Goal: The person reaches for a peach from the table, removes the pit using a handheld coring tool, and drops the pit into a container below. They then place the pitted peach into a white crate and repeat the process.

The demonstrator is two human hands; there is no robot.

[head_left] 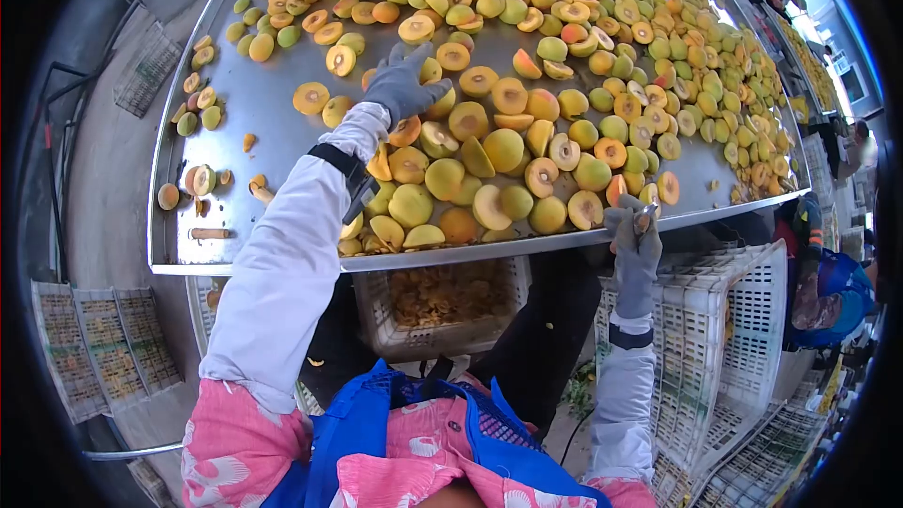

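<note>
My left hand (404, 87), in a grey glove, reaches out over the metal table with its fingers spread. It is among yellow-green peach halves (452, 56), its fingertips right at a few of them. At the table's front edge, my right hand (634, 249), also gloved, has its fingers closed around a small shiny metal tool (645, 217); most of the tool is hidden by the glove. Cut peaches (585, 210) lie just beyond that hand, some showing brown pit hollows.
A raised rim (395, 262) borders the metal table. Beneath it stands a crate (435, 343) with peelings or scraps. White plastic crates (673, 348) stand to the right, with more crates (103, 343) at left. A person in blue (832, 296) is at the far right.
</note>
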